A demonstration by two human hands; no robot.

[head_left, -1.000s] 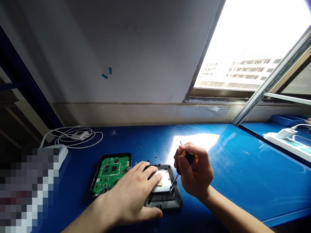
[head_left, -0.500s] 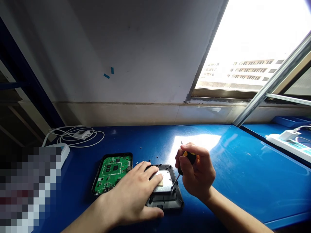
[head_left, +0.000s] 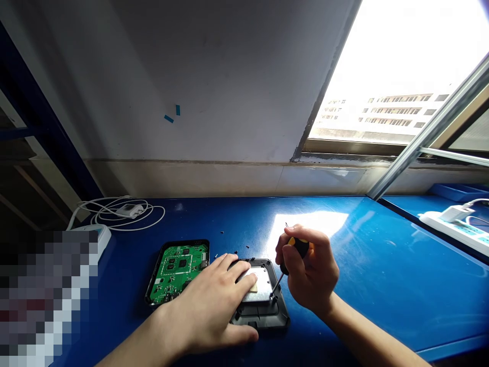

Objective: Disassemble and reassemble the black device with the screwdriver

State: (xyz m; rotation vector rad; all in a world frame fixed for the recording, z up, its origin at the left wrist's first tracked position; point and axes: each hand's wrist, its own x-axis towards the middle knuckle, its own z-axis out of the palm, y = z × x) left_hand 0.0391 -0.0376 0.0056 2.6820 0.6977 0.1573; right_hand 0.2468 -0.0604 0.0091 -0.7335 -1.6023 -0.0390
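My right hand (head_left: 309,267) is closed around a black and yellow screwdriver (head_left: 300,247). The screwdriver slants down to the left, and its tip meets the right lower corner of a silver metal plate (head_left: 263,285). That plate lies inside a black plastic cover (head_left: 263,321). Spread over the plate and cover, my left hand (head_left: 217,295) rests with its fingers apart, hiding their left side. Left of it sits a black housing with a green circuit board (head_left: 179,267), partly covered by my left hand. Several small screws (head_left: 247,246) lie behind the cover.
A coiled white cable with a charger (head_left: 130,210) lies at the back left, near a white power strip (head_left: 103,237). Another power strip (head_left: 454,224) is at the far right. The blue table (head_left: 382,275) meets a wall with a bright window.
Almost nothing differs. Both hands, the screwdriver and the cover keep their places, while the whole view has shifted very slightly.
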